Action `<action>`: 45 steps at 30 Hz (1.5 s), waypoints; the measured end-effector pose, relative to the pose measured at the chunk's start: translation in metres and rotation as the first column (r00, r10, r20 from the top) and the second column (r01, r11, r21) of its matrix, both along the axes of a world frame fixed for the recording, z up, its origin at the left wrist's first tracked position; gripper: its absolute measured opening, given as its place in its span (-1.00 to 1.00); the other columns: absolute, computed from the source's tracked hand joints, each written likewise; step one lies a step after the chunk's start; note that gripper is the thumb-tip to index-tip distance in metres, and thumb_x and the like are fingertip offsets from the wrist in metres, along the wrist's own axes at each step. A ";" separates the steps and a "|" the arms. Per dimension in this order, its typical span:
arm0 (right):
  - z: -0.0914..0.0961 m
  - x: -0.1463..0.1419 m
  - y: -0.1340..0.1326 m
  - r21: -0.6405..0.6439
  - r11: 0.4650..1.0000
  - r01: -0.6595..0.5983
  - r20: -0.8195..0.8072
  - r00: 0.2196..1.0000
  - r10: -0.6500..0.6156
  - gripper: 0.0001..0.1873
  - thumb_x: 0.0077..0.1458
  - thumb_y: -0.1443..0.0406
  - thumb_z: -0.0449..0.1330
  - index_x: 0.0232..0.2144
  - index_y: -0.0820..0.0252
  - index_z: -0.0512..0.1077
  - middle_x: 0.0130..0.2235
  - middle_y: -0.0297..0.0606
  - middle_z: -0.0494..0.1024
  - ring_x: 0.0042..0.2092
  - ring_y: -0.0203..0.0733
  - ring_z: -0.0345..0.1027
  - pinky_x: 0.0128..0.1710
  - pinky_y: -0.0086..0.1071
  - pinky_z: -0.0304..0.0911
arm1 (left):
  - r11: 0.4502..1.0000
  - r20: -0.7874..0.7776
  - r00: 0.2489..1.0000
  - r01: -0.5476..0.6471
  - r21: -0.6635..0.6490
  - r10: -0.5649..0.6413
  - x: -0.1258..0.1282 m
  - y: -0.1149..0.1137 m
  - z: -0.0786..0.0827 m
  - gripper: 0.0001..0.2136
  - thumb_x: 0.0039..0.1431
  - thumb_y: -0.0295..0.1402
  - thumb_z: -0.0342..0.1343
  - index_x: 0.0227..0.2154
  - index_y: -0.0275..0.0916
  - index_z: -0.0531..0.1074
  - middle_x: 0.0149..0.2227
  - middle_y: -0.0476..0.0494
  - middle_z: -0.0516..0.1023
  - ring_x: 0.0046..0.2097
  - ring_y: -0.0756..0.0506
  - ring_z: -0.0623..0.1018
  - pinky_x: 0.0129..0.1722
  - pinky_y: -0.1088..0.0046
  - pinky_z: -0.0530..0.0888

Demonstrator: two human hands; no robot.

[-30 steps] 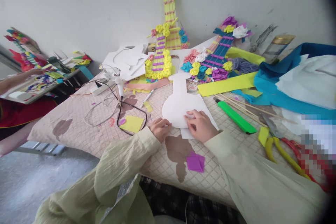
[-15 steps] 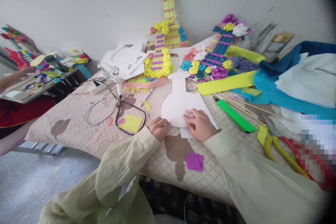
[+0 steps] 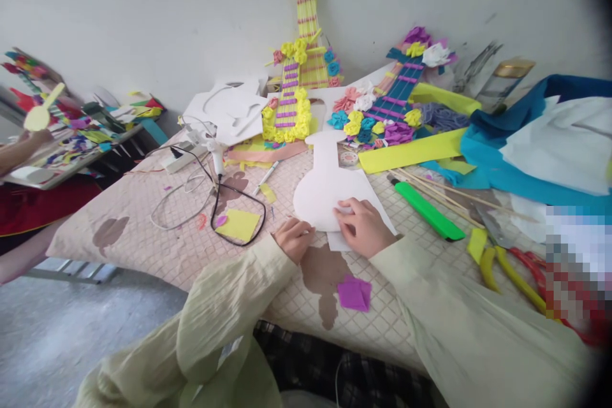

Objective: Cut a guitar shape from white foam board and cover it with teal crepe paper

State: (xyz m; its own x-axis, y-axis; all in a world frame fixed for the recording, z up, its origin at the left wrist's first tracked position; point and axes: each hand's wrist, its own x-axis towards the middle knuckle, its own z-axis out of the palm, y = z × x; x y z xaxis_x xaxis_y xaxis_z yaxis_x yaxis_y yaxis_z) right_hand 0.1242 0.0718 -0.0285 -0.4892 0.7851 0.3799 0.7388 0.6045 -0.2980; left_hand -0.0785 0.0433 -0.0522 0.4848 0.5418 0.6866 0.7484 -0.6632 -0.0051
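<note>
A white guitar-shaped paper cutout (image 3: pixel 318 194) lies on the patterned tablecloth, over a white sheet (image 3: pixel 366 194) that shows along its right side. My left hand (image 3: pixel 294 239) has its fingers curled together at the cutout's lower left edge. My right hand (image 3: pixel 366 227) bends its fingers onto the lower right of the cutout, thumb and fingertips gripping it there. Just below the hands is a folded purple paper piece (image 3: pixel 354 293).
Left of the cutout stand a glue gun (image 3: pixel 217 158) with a looped black cord and a yellow paper square (image 3: pixel 238 225). A green cutter (image 3: pixel 428 210), wooden sticks and scissors (image 3: pixel 516 274) lie right. Decorated paper guitars (image 3: pixel 289 99) lean behind. Another person's hand (image 3: pixel 38 137) holds a yellow cutout.
My left hand has shifted slightly right along the cutout's lower edge. My right hand stays put. At far left, the other person's hand has moved left, raising the yellow cutout upright.
</note>
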 end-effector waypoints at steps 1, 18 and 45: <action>0.000 0.000 0.000 0.001 1.000 0.001 0.003 1.000 -0.001 -0.71 -0.02 0.39 0.05 -0.26 0.21 0.50 -0.14 -0.11 0.40 -0.24 -0.11 0.18 -0.20 -0.24 0.16 | 1.000 0.000 1.000 0.002 0.007 -0.002 0.001 -0.001 0.000 -0.71 0.22 -0.44 -0.21 -0.42 -0.25 0.43 -0.46 -0.08 0.44 -0.40 0.00 0.33 -0.38 0.48 0.34; 0.002 -0.001 -0.001 -0.018 1.000 0.019 0.001 1.000 -0.019 -0.70 0.01 0.37 0.03 -0.24 0.19 0.50 -0.13 -0.14 0.40 -0.23 -0.12 0.17 -0.21 -0.26 0.15 | 0.998 -0.025 1.000 0.015 0.056 -0.013 -0.007 0.008 0.004 -0.75 0.19 -0.43 -0.15 -0.43 -0.24 0.44 -0.48 -0.09 0.44 -0.46 0.00 0.29 -0.46 0.49 0.30; 0.003 0.000 0.000 -0.043 0.999 0.018 0.006 1.000 -0.018 -0.70 -0.03 0.38 0.07 -0.22 0.18 0.49 -0.12 -0.16 0.38 -0.21 -0.12 0.17 -0.20 -0.26 0.16 | 0.991 -0.119 0.984 0.128 -0.033 -0.131 0.009 0.011 0.013 -0.78 0.18 -0.47 -0.13 -0.41 -0.25 0.43 -0.42 -0.10 0.45 -0.39 0.00 0.34 -0.38 0.49 0.34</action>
